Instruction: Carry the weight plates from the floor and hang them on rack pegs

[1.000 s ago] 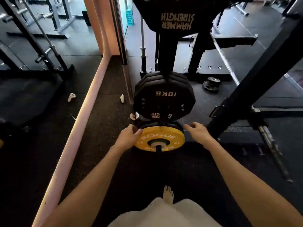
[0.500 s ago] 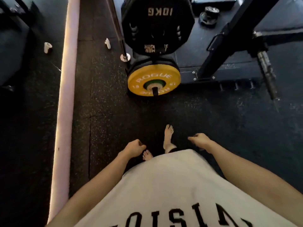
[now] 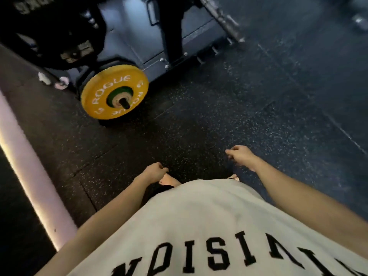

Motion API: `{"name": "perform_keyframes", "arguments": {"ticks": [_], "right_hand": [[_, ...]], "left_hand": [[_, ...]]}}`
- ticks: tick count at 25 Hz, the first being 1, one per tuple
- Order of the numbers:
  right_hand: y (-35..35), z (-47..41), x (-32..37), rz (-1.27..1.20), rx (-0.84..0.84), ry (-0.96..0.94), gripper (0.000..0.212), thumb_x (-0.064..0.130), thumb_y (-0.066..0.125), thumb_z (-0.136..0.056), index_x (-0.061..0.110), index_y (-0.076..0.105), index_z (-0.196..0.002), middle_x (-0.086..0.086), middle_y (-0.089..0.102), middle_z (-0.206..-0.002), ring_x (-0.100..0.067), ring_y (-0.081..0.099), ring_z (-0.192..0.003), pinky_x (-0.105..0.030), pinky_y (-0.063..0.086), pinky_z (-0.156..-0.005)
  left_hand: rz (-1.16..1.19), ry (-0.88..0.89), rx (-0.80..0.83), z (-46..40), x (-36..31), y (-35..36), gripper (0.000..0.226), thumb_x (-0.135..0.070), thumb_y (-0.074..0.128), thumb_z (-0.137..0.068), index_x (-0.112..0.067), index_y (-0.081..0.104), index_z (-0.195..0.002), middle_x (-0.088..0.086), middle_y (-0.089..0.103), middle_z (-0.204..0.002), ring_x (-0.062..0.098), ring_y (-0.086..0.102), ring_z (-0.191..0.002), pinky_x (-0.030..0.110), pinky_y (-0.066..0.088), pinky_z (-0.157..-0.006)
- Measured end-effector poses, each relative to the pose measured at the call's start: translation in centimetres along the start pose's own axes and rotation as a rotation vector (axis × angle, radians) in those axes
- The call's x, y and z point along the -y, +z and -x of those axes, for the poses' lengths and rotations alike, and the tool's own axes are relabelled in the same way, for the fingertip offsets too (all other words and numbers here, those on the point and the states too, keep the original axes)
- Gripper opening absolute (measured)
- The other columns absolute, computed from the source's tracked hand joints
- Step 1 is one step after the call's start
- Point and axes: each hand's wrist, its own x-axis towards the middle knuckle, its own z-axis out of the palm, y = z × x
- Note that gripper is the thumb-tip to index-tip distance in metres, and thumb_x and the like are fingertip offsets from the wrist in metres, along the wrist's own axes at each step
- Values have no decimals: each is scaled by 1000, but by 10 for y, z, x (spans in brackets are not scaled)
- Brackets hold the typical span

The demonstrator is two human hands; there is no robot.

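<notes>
A yellow ROGUE weight plate hangs on a low rack peg at the upper left, with black plates behind it. Above it hang larger black 10 kg plates. My left hand hovers near my body, fingers loosely curled, holding nothing. My right hand is a little further out over the floor, also loosely curled and empty. Both hands are well away from the plates.
The rack's dark base and upright stand at the top centre. A barbell sleeve lies at the upper right. A lit pale strip runs along the floor at left. Speckled rubber floor fills the middle. My bare feet show below my hands.
My hands let go of the yellow plate on its peg and drew back to my body. The view tilted down and turned, so the rack slid to the upper left.
</notes>
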Motion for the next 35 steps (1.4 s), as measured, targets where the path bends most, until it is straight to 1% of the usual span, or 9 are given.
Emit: {"name": "perform_keyframes", "arguments": {"ticks": [3,7,10,14,19,22,25,29,35], "right_hand": [[-60,7,-83,-167,-60,62,22,32,57,-97,18,59,-80,-9,65,-89,-22,58,-80,-31,43,-66],[-133,16,-198,-288,-109,194,24,28,58,-92,12,57,-74,-13,60,-79,-23,52,-68,-26,37,-56],[-176,21,-251,-430,-139,257,18,26,56,-92,15,51,-79,-12,53,-81,-21,46,-69,-24,32,-55],[-219,10,-299,-556,-131,312,16,27,53,-96,11,55,-92,-10,57,-89,-22,51,-77,-27,41,-64],[-290,-33,-326,-604,-154,391,13,23,55,-96,11,55,-91,-9,58,-86,-19,52,-67,-25,43,-61],[-364,-68,-328,-488,-181,401,13,25,56,-96,17,54,-86,-12,57,-95,-21,53,-81,-31,47,-74],[-445,-95,-314,-370,-208,376,21,26,53,-97,16,54,-78,-17,59,-103,-23,49,-87,-29,38,-67],[-557,-148,-289,-479,-377,380,33,29,56,-96,-2,64,-104,-20,65,-108,-30,56,-92,-32,35,-71],[-692,-257,-262,-459,-316,319,26,35,53,-96,11,61,-94,-15,66,-108,-27,56,-90,-30,37,-73]], "left_hand": [[-166,87,-17,-8,-87,39,37,-33,52,-99,-10,52,-128,9,61,-115,21,59,-100,34,50,-87],[-419,197,17,-8,-205,116,32,-34,53,-97,-12,58,-119,10,63,-122,24,58,-108,33,44,-90],[-549,308,35,-8,-284,158,24,-38,54,-94,-19,62,-108,8,64,-119,23,60,-105,37,48,-92],[-571,358,49,-17,-386,189,28,-36,53,-96,-15,62,-112,4,63,-117,24,58,-109,32,44,-91],[-563,336,61,-70,-490,200,30,-31,54,-97,-9,64,-116,10,63,-123,27,56,-116,32,42,-94],[-585,340,100,-104,-573,197,32,-30,53,-97,-10,65,-118,9,61,-127,27,56,-116,30,42,-94],[-588,366,110,-118,-663,187,27,-27,54,-96,-9,64,-113,10,63,-114,25,58,-102,31,44,-85],[-638,412,115,-142,-792,167,29,-30,51,-99,-9,59,-117,10,64,-106,25,60,-93,32,46,-81],[-517,322,90,-190,-925,160,29,-28,52,-99,-9,58,-120,9,62,-98,19,57,-76,30,46,-69]]}}
